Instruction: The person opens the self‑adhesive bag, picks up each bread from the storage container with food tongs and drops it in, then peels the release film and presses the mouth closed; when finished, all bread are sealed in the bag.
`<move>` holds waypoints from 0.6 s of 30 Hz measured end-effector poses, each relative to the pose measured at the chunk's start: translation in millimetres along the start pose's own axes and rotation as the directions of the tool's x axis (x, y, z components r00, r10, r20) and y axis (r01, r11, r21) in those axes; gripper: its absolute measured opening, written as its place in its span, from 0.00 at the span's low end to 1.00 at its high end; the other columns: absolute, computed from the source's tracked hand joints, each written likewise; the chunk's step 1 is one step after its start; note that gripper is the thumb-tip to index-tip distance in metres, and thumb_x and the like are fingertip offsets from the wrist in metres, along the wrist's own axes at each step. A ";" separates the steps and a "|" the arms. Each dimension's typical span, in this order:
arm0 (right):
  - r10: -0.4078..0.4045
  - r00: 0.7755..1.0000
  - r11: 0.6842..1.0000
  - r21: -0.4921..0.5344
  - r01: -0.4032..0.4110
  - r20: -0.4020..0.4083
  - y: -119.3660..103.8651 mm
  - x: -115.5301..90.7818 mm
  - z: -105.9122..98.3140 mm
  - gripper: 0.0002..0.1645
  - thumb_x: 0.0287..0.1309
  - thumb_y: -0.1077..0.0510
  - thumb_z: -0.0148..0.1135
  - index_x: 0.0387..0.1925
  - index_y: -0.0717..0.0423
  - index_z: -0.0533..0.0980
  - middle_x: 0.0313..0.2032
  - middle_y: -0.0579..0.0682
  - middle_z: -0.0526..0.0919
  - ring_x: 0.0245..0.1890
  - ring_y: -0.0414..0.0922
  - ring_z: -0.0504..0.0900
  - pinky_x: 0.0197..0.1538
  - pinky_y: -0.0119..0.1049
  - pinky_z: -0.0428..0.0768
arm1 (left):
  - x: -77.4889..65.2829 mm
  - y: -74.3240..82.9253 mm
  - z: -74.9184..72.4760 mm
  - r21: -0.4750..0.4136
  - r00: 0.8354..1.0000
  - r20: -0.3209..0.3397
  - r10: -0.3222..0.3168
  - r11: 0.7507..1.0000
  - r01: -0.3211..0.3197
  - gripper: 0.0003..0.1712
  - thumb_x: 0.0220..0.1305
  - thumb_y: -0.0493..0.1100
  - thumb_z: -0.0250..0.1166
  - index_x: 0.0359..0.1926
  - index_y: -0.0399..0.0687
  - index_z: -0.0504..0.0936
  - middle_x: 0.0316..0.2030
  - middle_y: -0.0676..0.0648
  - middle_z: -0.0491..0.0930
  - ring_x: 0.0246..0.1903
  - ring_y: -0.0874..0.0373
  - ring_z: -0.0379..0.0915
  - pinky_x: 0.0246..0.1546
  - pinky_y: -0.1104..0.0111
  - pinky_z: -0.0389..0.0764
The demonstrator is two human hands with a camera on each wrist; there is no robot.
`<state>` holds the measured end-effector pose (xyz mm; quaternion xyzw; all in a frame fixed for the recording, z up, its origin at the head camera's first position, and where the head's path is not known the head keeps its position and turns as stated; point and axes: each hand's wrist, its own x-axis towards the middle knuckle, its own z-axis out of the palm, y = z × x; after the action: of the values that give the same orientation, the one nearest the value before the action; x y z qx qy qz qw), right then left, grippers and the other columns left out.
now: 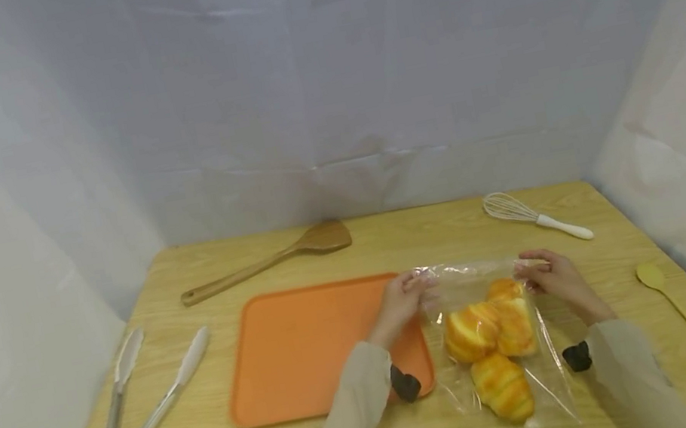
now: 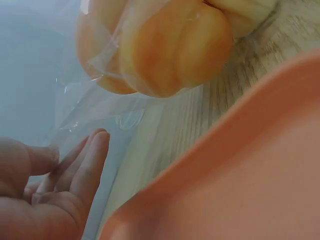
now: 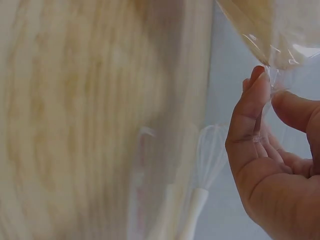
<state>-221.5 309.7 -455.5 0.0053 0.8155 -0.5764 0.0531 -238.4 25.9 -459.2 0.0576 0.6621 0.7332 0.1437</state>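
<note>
A clear plastic bag [image 1: 477, 389] with several golden bread pieces [image 1: 473, 333] inside is at the right of the orange tray [image 1: 318, 348]. My left hand [image 1: 397, 305] pinches the bag's upper left corner, above the tray's right edge. At the upper right corner, my right hand [image 1: 556, 281] pinches the plastic between thumb and fingertips. The left wrist view shows the bread [image 2: 175, 50] through the film, with the left hand [image 2: 60, 185] beside it. In the right wrist view, the right hand [image 3: 272, 155] has gathered film at its fingertips.
Steel tongs [image 1: 139, 426] lie spread at the left of the table. Along the back are a wooden spatula [image 1: 269, 261] and a white whisk [image 1: 532, 215]. A yellow spoon [image 1: 676, 304] lies near the right edge. White sheeting [image 1: 319, 80] encloses the table's back and sides.
</note>
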 end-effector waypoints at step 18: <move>0.058 0.998 0.994 -0.091 -0.061 -0.037 9.6 5.5 5.6 0.34 0.75 0.55 0.45 0.69 0.75 0.53 0.40 0.56 0.83 0.29 0.30 0.79 0.36 0.27 0.82 | -2.8 -7.9 -32.5 -0.016 0.987 -0.109 -0.119 0.993 0.119 0.25 0.73 0.37 0.53 0.66 0.26 0.64 0.54 0.26 0.77 0.51 0.42 0.81 0.48 0.63 0.85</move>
<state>-225.9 307.3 -466.9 0.0372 0.8415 -0.5360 0.0563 -243.6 -5.3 -470.5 -0.0232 0.6680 0.7284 0.1507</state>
